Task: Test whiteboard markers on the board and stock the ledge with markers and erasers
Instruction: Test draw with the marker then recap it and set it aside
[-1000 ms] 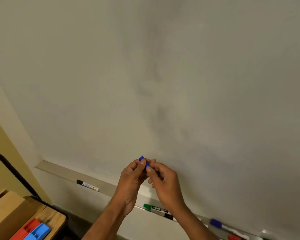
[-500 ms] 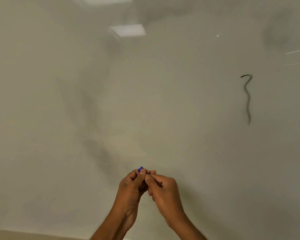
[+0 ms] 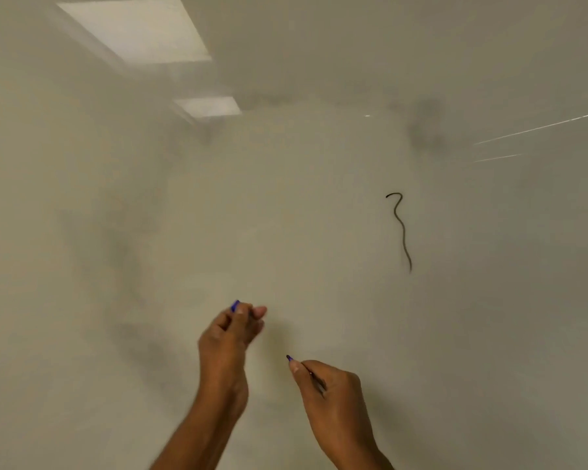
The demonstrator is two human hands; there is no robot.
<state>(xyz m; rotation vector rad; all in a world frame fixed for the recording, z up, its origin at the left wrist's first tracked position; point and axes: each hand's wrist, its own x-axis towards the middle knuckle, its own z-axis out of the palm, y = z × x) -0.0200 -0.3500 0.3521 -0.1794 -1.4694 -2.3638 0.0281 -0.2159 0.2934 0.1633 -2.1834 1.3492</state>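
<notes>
The whiteboard (image 3: pixel 319 198) fills the view. My left hand (image 3: pixel 230 337) pinches a blue marker cap (image 3: pixel 235 305), whose end pokes out above the fingers. My right hand (image 3: pixel 330 398), lower and to the right, grips the uncapped blue marker (image 3: pixel 290 358); only its dark blue tip shows past the thumb, pointing up-left close to the board. Most of the marker body is hidden in the hand. The two hands are apart. The ledge is out of view.
A dark wavy marker line (image 3: pixel 401 228) is drawn on the board at the upper right. Reflections of ceiling light panels (image 3: pixel 140 32) and a grey smudge (image 3: pixel 425 127) show on the glossy surface.
My view has risen from the ledge to the board. The hands, held together on the blue marker before, have pulled apart: the cap went with the left, the marker with the right.
</notes>
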